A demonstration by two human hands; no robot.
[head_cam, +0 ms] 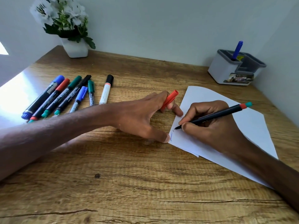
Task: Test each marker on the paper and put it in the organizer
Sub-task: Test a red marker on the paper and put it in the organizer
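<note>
Testing step: right hand (215, 126) grips the uncapped marker (213, 115), tip on the paper (252, 126) at its left edge; left hand (145, 117) pins that edge, red cap (169, 99) clamped between fingers. Next, I'd judge: scribble, recap, drop it in the organizer (234, 68) far right, where one blue marker (236, 50) stands.

Markers (64, 94) left of paper (252, 126)

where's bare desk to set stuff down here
The near desk in front of both arms is bare, as is the strip between the white marker and the organizer. It is crowded at the left marker row and around the paper, where the left hand and right hand work.
</note>
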